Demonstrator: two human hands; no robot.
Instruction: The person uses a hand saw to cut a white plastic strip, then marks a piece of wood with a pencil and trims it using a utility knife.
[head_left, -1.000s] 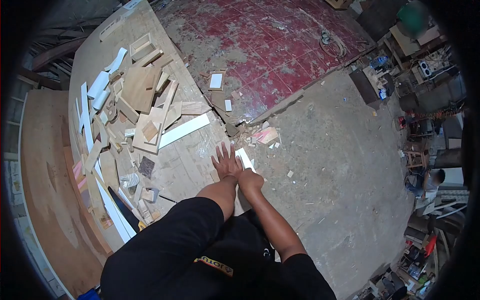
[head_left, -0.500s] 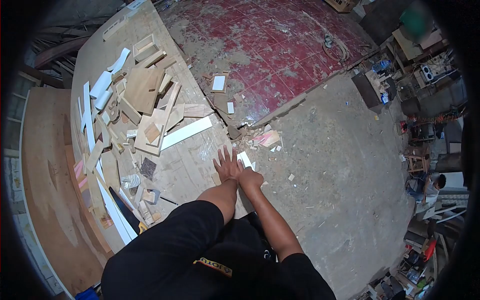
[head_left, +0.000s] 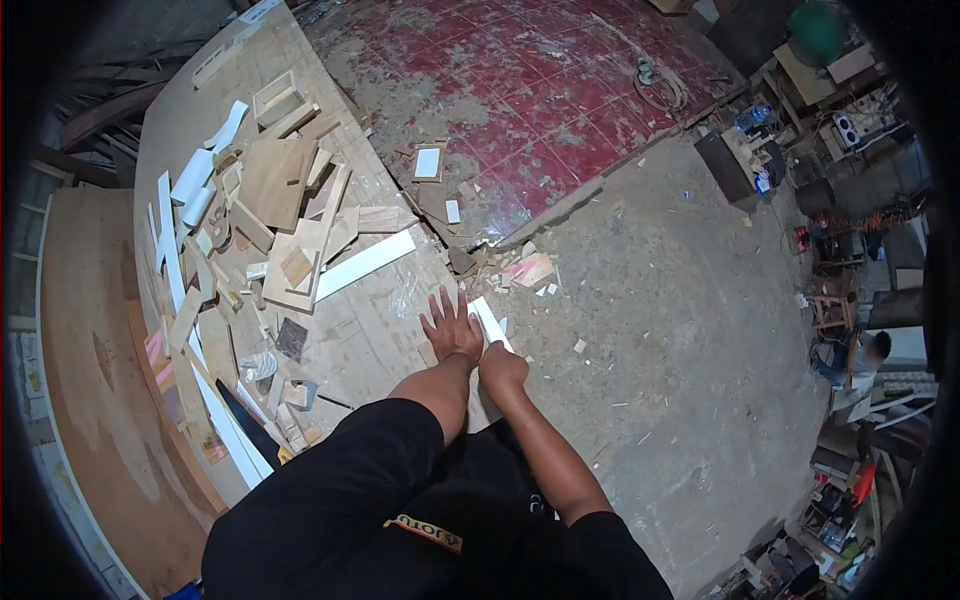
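Observation:
My left hand (head_left: 454, 332) lies flat on the wooden worktable (head_left: 375, 372), fingers spread, close to its right edge. Beside it a narrow white strip (head_left: 489, 324) runs along that edge. My right hand (head_left: 503, 369) is closed in a fist at the near end of the strip, just right of my left wrist. Whatever the fist holds is hidden by the fingers. Farther up the table lies a longer white board (head_left: 366, 266).
Wood offcuts (head_left: 282, 180) are heaped on the table's left half, with a handsaw (head_left: 250, 425) near my left sleeve. A pencil-like stick (head_left: 335, 402) lies nearby. Concrete floor (head_left: 660, 350) with scraps spreads right. Another person (head_left: 862, 358) is at the far right.
My right hand has drawn back a little toward my body, and more of the white strip shows. My left hand stays flat on the table. The view has shifted slightly.

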